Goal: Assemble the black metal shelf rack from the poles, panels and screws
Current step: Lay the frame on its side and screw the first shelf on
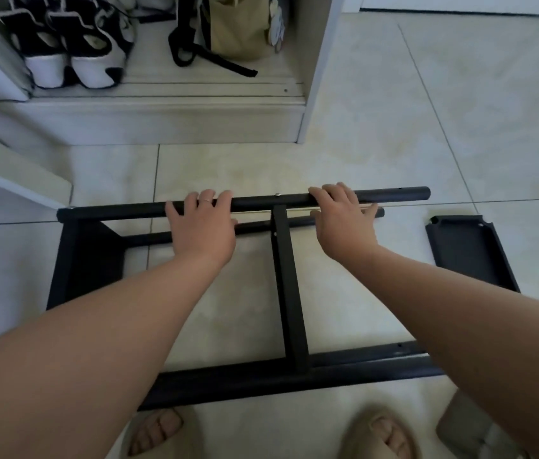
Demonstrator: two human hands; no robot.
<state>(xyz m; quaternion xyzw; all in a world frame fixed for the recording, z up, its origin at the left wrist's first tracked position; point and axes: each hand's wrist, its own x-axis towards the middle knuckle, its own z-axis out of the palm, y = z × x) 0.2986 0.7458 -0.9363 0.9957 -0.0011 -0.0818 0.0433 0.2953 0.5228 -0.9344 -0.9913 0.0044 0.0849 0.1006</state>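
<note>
Down on the tile floor [394, 111] the black rack [289, 293] lies on its side, partly built. The left hand [202, 226] (it wears a ring [206, 201]) and the right hand [344, 223] both curl their fingers over its top pole [261, 200]. One loose panel [470, 253] lies nearby, to the right.

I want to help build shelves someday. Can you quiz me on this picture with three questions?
1. True or false: the left hand and the right hand both hold the top pole.
2. Where is the loose panel? A) on the floor, right of the rack B) in the cabinet C) on the sneakers
3. Which hand wears the ring?
Key: 1 true; 2 A; 3 left.
</note>
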